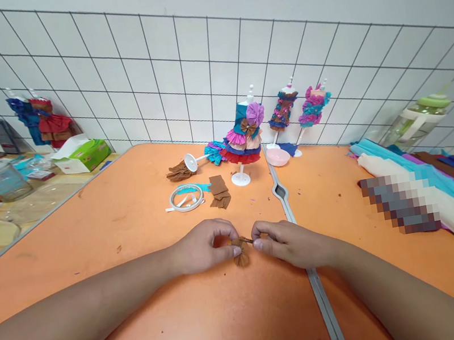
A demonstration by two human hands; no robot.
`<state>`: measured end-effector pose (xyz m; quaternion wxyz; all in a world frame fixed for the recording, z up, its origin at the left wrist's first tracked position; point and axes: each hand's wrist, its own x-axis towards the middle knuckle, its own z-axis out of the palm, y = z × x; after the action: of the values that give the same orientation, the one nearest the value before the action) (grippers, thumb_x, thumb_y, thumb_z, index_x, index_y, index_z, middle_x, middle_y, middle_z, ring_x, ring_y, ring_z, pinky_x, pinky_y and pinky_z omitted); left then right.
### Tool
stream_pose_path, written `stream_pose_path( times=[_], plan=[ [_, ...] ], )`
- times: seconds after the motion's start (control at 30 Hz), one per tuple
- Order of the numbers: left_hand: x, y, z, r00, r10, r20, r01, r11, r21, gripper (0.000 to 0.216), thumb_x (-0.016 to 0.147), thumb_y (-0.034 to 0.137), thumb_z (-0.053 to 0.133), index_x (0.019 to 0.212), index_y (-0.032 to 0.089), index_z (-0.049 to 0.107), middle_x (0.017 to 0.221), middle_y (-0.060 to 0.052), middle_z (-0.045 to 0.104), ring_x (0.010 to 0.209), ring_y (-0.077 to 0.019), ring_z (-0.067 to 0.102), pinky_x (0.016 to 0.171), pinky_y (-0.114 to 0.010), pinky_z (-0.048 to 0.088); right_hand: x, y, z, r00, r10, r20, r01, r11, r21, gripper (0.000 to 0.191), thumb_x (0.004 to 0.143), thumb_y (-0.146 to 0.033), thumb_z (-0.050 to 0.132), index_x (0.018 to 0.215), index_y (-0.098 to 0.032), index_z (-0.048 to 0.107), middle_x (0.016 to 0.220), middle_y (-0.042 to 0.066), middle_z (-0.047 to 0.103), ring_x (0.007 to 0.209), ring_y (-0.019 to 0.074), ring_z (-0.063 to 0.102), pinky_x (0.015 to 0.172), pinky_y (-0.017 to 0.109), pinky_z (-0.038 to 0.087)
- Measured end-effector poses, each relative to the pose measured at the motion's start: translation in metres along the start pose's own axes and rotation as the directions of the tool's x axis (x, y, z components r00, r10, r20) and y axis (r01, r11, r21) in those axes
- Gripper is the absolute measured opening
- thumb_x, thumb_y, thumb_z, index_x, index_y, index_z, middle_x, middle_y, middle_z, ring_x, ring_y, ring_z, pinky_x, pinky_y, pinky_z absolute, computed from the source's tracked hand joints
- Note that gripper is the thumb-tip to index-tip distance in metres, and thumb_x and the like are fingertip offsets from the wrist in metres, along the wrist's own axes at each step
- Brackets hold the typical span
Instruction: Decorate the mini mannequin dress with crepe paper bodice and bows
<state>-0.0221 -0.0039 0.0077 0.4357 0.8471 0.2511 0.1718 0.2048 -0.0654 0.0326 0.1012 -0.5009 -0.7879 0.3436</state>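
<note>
My left hand (205,247) pinches a small pleated rosette of brown crepe paper (241,258) between thumb and forefinger, just above the orange table (179,304). From the rosette's top a thin dark brown strip (247,241), which looks twisted, runs to my right hand (292,243). The thumb and fingers of that hand are closed on its end. Beyond my hands lie folded brown paper pieces (219,193) and a roll of white tape (172,203) with a turquoise scrap beside it.
A mini dress form in ruffled paper (242,133) stands ahead, with a pink bowl (278,156) beside it. Another form (191,163) lies on its side. Crepe paper rolls (424,190) and a blurred-out object (399,206) lie right. A tissue pack (87,156) sits left.
</note>
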Motion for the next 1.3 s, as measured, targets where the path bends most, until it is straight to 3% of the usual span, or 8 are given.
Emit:
stream_pose_path(
  times=[0.23,0.57,0.67,0.77,0.87,0.97,1.1,1.3],
  plan=[
    [0.0,0.001,-0.001,0.999,0.049,0.011,-0.05,0.995,0.081,0.018,0.083,0.031,0.062,0.077,0.014,0.065,0.082,-0.006,0.066,0.078,-0.0158,0.06,0.071,-0.025,0.046,0.002,0.0,0.002,1.0,-0.009,-0.005,0.009,1.0,0.017,0.03,0.095,-0.047,0.04,0.093,-0.022,0.054,0.074,-0.003,0.053,0.067,0.0124,0.046,0.058,0.024,0.033],
    [0.001,0.002,0.0,1.0,0.014,0.001,-0.014,0.998,0.059,0.018,0.08,0.032,0.064,0.074,0.015,0.065,0.079,-0.005,0.066,0.076,-0.0157,0.059,0.071,-0.025,0.045,0.002,0.003,0.002,1.0,-0.027,-0.013,0.027,1.0,0.003,0.027,0.096,-0.043,0.037,0.091,-0.022,0.053,0.079,-0.001,0.058,0.072,0.0142,0.051,0.062,0.025,0.035],
    [0.002,0.0,0.001,0.996,-0.084,-0.043,0.082,0.996,-0.042,0.019,0.078,0.034,0.065,0.074,0.016,0.064,0.079,-0.004,0.067,0.075,-0.0153,0.059,0.07,-0.025,0.046,0.004,0.007,0.001,0.989,0.088,-0.12,-0.096,0.993,-0.066,0.03,0.097,-0.046,0.034,0.092,-0.022,0.051,0.081,0.002,0.061,0.074,0.0167,0.055,0.061,0.026,0.035],
    [0.004,-0.003,0.0,0.97,-0.228,-0.08,0.213,0.964,-0.159,0.024,0.079,0.039,0.064,0.076,0.015,0.063,0.076,-0.004,0.067,0.073,-0.0162,0.061,0.068,-0.026,0.047,0.009,0.015,0.0,0.943,0.246,-0.224,-0.296,0.929,-0.222,0.035,0.095,-0.053,0.034,0.095,-0.022,0.049,0.079,0.005,0.063,0.07,0.0202,0.057,0.057,0.027,0.031],
    [0.006,-0.004,-0.002,0.959,-0.267,-0.099,0.244,0.95,-0.197,0.028,0.08,0.042,0.062,0.075,0.015,0.061,0.072,-0.003,0.065,0.07,-0.0157,0.06,0.065,-0.026,0.046,0.013,0.02,0.001,0.914,0.295,-0.277,-0.375,0.876,-0.305,0.037,0.092,-0.056,0.037,0.097,-0.022,0.048,0.08,0.007,0.063,0.07,0.0226,0.057,0.056,0.027,0.029],
    [0.005,-0.004,-0.001,0.965,-0.237,-0.109,0.213,0.957,-0.196,0.027,0.08,0.041,0.063,0.074,0.015,0.06,0.073,-0.003,0.064,0.071,-0.0157,0.06,0.067,-0.027,0.047,0.013,0.018,0.003,0.935,0.21,-0.285,-0.266,0.948,-0.174,0.035,0.095,-0.055,0.033,0.096,-0.023,0.047,0.08,0.004,0.062,0.072,0.0201,0.057,0.058,0.026,0.032],
    [0.003,-0.002,0.001,0.977,-0.169,-0.128,0.153,0.981,-0.122,0.025,0.081,0.039,0.062,0.076,0.015,0.062,0.079,-0.004,0.065,0.077,-0.017,0.06,0.073,-0.028,0.048,0.008,0.01,0.005,0.98,0.067,-0.189,-0.061,0.997,0.041,0.035,0.097,-0.052,0.03,0.092,-0.023,0.048,0.076,-0.001,0.058,0.07,0.0153,0.055,0.06,0.025,0.034],
    [0.003,-0.002,0.001,0.982,-0.121,-0.147,0.122,0.992,0.003,0.025,0.082,0.04,0.062,0.079,0.016,0.066,0.083,-0.005,0.066,0.082,-0.0176,0.059,0.075,-0.027,0.048,0.007,0.008,0.006,0.993,0.039,-0.116,-0.035,0.999,0.037,0.027,0.096,-0.046,0.039,0.094,-0.022,0.052,0.074,-0.001,0.057,0.068,0.014,0.051,0.06,0.025,0.034]
  ],
)
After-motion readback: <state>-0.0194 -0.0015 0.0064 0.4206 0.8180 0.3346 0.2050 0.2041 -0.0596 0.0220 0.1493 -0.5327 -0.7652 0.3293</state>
